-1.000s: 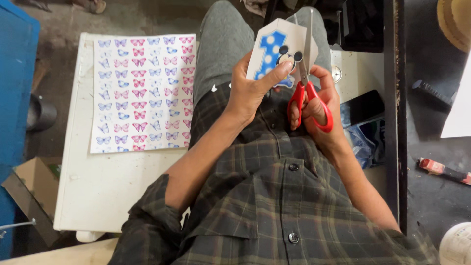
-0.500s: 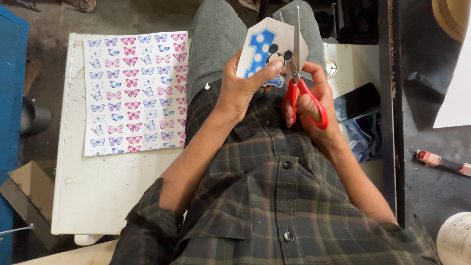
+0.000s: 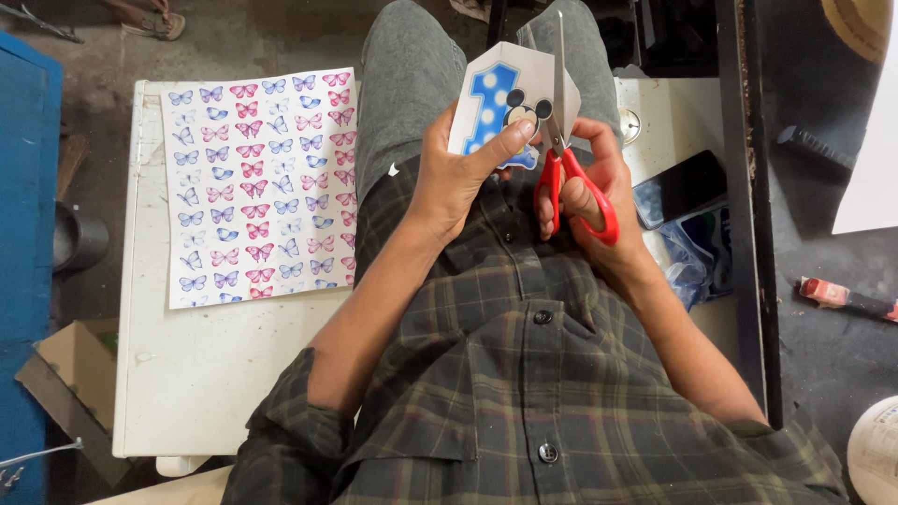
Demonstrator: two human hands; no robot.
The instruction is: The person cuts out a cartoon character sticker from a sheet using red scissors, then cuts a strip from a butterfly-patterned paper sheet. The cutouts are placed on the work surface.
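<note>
Head view: I'm pinching a printed paper cutout [image 3: 510, 98] in my left hand [image 3: 458, 173], thumb on its face, while my right hand [image 3: 599, 187] is closing red-handled scissors [image 3: 561, 150] into its edge. Paper looks light, floppy, tearable; I'm gripping close beside the blades.

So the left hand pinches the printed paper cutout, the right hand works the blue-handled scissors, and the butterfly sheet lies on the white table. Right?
Nearly. The head view shows the scissors in the right hand have red handles, not blue. The left hand does pinch the paper cutout, and the butterfly sheet lies on the white table.
</note>
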